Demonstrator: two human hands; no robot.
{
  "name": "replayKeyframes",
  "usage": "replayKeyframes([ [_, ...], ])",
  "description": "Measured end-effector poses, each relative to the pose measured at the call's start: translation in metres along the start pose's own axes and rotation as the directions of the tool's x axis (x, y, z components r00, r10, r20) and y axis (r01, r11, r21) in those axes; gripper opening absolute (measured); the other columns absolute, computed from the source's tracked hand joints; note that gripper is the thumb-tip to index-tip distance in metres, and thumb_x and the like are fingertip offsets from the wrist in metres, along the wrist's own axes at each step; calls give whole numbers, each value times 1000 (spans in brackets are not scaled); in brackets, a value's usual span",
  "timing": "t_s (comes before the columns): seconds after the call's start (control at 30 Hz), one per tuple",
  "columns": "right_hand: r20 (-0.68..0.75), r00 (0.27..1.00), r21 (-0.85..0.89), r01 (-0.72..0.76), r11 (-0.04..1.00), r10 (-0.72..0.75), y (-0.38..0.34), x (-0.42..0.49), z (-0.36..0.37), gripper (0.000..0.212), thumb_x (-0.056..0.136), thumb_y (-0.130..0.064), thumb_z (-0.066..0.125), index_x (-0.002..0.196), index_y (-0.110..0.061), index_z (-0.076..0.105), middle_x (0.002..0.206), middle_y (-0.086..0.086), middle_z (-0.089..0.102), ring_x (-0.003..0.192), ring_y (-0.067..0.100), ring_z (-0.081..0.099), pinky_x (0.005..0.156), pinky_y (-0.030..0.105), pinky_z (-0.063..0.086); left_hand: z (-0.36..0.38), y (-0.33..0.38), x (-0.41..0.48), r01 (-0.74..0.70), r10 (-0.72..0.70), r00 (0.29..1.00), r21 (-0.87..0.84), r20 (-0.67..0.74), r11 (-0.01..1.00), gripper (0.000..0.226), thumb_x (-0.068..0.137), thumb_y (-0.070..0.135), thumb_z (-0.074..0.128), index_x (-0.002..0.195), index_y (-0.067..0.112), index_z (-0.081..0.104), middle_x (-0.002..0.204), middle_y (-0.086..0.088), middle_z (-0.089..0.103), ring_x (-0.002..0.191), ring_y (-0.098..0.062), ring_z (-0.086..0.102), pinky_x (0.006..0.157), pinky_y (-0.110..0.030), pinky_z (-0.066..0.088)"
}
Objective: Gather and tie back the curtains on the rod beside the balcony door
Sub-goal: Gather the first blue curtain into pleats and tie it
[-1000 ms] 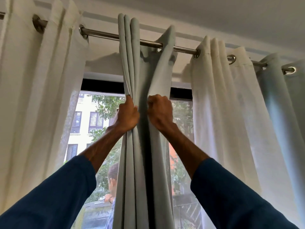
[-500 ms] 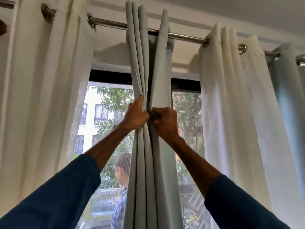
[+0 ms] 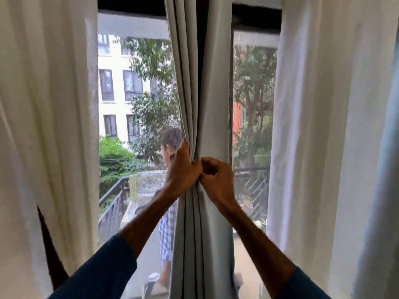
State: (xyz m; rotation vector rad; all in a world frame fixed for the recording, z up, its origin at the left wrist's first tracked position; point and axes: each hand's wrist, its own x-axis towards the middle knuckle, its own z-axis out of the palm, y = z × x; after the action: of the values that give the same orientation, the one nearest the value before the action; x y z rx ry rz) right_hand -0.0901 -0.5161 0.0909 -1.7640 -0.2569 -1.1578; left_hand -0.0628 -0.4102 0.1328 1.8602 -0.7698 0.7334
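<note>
Both hands have slid lower down the grey curtain [image 3: 213,93]. Left hand [image 3: 183,169] and right hand [image 3: 218,180], touching, clamp its gathered folds

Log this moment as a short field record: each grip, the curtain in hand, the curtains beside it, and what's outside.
left grip: hand curled round the gathered grey curtain from its left
right grip: fingers curled, pinching the same bundle from its right
grey curtain: bunched into vertical folds; no tie visible
side curtains: left white curtain and right white curtain hang loose
outside: person, railing, trees, building
rod: out of view
</note>
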Motion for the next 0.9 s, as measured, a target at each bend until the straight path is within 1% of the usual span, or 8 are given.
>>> replayKeyframes([
  [0.07, -11, 999, 6, -51, 999, 51, 17, -23, 6, 16, 81, -12, 68, 90, -18, 80, 80, -4, 77, 76, 11, 74, 71, 39, 62, 11, -17, -25, 73, -73, 997, -3, 9, 997, 37, 83, -1, 59, 118, 7, 57, 89, -5, 62, 67, -5, 53, 58, -11, 43],
  [0.2, -91, 990, -48, -110, 993, 106, 50, -61, 9, 22, 72, -22, 70, 94, -23, 75, 100, -10, 67, 94, 6, 66, 72, 23, 57, 31, -46, -62, 179, -179, 984, 23, 23, 984, 16, 85, 12, 61, 100, 10, 60, 86, -6, 67, 78, -21, 62, 68, -33, 49],
  [0.33, -57, 983, 14, -176, 984, 176, 72, -96, 11, 15, 82, -11, 74, 92, -18, 66, 95, -5, 68, 94, 11, 69, 73, 34, 61, 41, -54, -97, 227, -230, 973, 77, 32, 971, 9, 84, 10, 61, 89, 8, 54, 67, 0, 52, 60, -12, 49, 53, -19, 33],
  [0.47, -34, 968, 24, -247, 969, 248, 93, -145, 11, 14, 86, -10, 72, 96, -19, 67, 87, -6, 72, 84, 9, 72, 66, 32, 62, 55, -68, -137, 283, -290, 951, 76, 109, 956, 11, 89, 4, 60, 82, 9, 52, 65, 2, 53, 56, -11, 54, 45, -13, 40],
  [0.63, 13, 940, 21, -340, 940, 340, 126, -210, 9, 21, 86, -1, 70, 100, -17, 73, 89, -4, 75, 81, 9, 73, 67, 28, 60, 82, -99, -198, 386, -396, 889, 90, 229, 918, 15, 96, 7, 55, 81, 9, 57, 67, 4, 56, 57, -5, 56, 46, -10, 41],
  [0.7, 42, 917, 20, -397, 918, 396, 140, -236, 2, 22, 87, 0, 69, 102, -16, 73, 91, -3, 76, 82, 9, 73, 68, 26, 59, 92, -114, -219, 422, -418, 862, 49, 287, 905, 21, 93, 11, 55, 73, 11, 58, 63, 5, 56, 55, -2, 55, 53, -19, 44],
  [0.8, 85, 887, 7, -457, 890, 455, 158, -271, -9, 20, 89, -1, 69, 102, -16, 73, 91, -2, 76, 82, 10, 73, 67, 27, 59, 102, -123, -242, 463, -436, 827, 11, 355, 886, 26, 92, 31, 61, 70, 18, 61, 67, 3, 62, 62, -7, 58, 61, -30, 47],
  [0.9, 205, 865, -13, -465, 885, 458, 166, -289, -14, 28, 85, 2, 69, 106, -17, 72, 97, -5, 76, 86, 9, 72, 70, 31, 61, 112, -132, -248, 487, -512, 818, 158, 261, 859, 58, 81, 71, 58, 90, 16, 70, 84, -1, 71, 76, -14, 68, 66, -31, 56],
])
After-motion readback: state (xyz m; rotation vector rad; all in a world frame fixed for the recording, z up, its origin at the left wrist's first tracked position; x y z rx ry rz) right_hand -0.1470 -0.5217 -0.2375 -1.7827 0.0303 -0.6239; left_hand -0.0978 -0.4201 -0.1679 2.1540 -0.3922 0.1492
